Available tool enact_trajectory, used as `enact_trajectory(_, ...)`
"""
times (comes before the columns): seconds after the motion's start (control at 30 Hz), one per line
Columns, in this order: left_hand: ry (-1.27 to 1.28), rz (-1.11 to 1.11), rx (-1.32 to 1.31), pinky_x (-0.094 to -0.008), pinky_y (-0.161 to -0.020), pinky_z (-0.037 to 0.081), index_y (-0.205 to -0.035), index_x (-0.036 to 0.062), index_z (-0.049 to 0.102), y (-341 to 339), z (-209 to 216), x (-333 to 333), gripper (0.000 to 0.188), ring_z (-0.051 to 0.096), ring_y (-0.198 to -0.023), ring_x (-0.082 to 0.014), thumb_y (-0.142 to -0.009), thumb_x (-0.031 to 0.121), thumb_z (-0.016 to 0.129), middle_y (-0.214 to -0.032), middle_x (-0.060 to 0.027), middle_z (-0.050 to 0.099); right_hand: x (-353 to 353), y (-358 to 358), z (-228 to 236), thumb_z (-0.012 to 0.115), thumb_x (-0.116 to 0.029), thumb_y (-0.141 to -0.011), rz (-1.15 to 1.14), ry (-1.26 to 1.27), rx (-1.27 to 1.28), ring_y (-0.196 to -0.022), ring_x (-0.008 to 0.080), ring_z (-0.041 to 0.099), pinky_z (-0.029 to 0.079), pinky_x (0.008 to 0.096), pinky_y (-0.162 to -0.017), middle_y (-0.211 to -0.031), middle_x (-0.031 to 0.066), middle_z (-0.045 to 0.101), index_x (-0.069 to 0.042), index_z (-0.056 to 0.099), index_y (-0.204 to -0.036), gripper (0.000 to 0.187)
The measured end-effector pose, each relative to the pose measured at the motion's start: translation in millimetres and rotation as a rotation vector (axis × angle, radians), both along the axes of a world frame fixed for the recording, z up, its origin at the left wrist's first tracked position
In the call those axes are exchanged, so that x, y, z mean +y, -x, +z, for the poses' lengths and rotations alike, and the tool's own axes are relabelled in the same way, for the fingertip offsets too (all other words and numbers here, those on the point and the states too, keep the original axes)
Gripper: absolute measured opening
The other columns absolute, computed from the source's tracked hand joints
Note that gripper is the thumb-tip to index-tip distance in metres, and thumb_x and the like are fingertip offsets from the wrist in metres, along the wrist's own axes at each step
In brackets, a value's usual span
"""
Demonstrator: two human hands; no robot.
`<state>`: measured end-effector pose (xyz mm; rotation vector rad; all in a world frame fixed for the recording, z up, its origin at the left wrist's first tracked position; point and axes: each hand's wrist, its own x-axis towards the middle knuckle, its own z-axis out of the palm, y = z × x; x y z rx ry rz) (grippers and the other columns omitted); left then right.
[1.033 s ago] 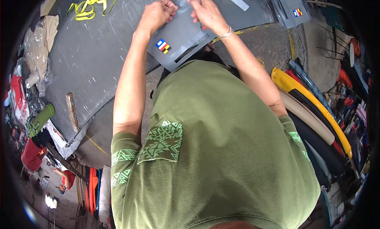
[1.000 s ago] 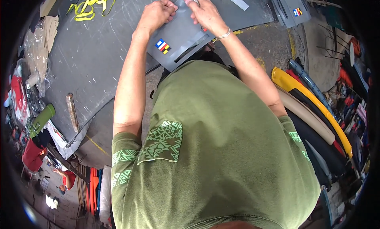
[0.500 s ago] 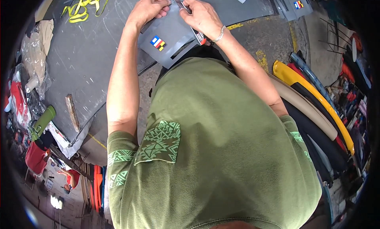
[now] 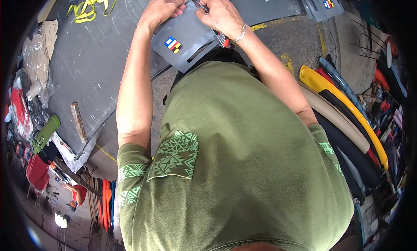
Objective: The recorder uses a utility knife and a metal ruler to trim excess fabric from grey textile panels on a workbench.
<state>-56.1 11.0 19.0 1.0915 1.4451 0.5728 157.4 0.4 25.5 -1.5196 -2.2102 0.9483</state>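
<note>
A grey sheet piece point(image 4: 184, 29) with a small blue, white, red and yellow patch point(image 4: 173, 45) and a dark slot near its lower edge lies in front of my body on the dark table. At its far edge, my left hand point(image 4: 167, 9) pinches with thumb and fingertips; the small bit between them is too fine to make out. My right hand point(image 4: 222, 16) is closed around a slim metal tool point(image 4: 199, 5) that looks like a utility knife, its end pointing toward the left fingertips. Below the right wrist, a red-and-silver tool point(image 4: 224, 42) lies partly hidden.
Yellow webbing strap point(image 4: 89, 8) lies on the table point(image 4: 100, 47) at far left. Another grey piece with a patch point(image 4: 319, 8) sits at far right. A wooden stick point(image 4: 78, 123) rests near the table's left edge. Rolls of yellow, beige and black material point(image 4: 347, 108) stand at right.
The right hand and its tool have shifted slightly toward the left fingertips. The grey piece and the red-and-silver tool have moved a little away from me. The left hand stays pinched at the edge.
</note>
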Motion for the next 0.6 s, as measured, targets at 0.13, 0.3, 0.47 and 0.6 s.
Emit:
enact_trajectory(0.13,0.0,-0.002,-0.008,-0.0276,-0.064,0.053,-0.096,0.0003,0.071,1.2,-3.9,-0.3,0.015,0.062,-0.067,-0.0118,-0.098,0.013,0.063,-0.079,-0.0041,0.069,-0.8,-1.2,-7.7,0.068,-0.031,-0.087,0.008,-0.064,0.014,-0.082,0.0356,0.07,0.055,0.0447,-0.078,-0.087,0.0175,0.071,-0.004,0.068,-0.103,0.032)
enact_trajectory(0.3,-0.013,-0.003,-0.027,-0.0272,-0.064,0.052,-0.096,0.0009,0.071,0.4,-3.3,-1.9,0.015,0.062,-0.067,-0.0113,-0.098,0.014,0.063,-0.079,-0.0033,0.069,-6.1,-1.7,16.9,0.064,-0.019,-0.087,-0.011,-0.042,0.179,-0.087,0.044,0.07,0.056,0.0495,-0.079,-0.089,0.0265,0.069,0.0,0.066,-0.099,0.023)
enact_trajectory(0.47,-0.023,-0.003,-0.012,-0.0269,-0.064,0.052,-0.095,0.0014,0.071,-3.2,1.5,-2.9,0.016,0.061,-0.067,-0.0109,-0.098,0.015,0.064,-0.079,-0.0025,0.068,-5.3,-1.3,12.3,0.066,-0.018,-0.084,-0.041,-0.083,0.178,-0.086,0.0426,0.071,0.056,0.0478,-0.079,-0.088,0.0256,0.07,0.001,0.068,-0.096,0.022)
enact_trajectory(0.6,-0.025,0.001,0.018,-0.0266,-0.065,0.052,-0.095,0.0019,0.071,-4.1,4.0,-4.0,0.015,0.06,-0.067,-0.0105,-0.098,0.014,0.064,-0.079,-0.0022,0.068,-3.4,-1.0,13.3,0.067,-0.019,-0.084,-0.036,-0.088,0.178,-0.083,0.0418,0.071,0.056,0.0475,-0.078,-0.084,0.0247,0.07,0.001,0.068,-0.095,0.023)
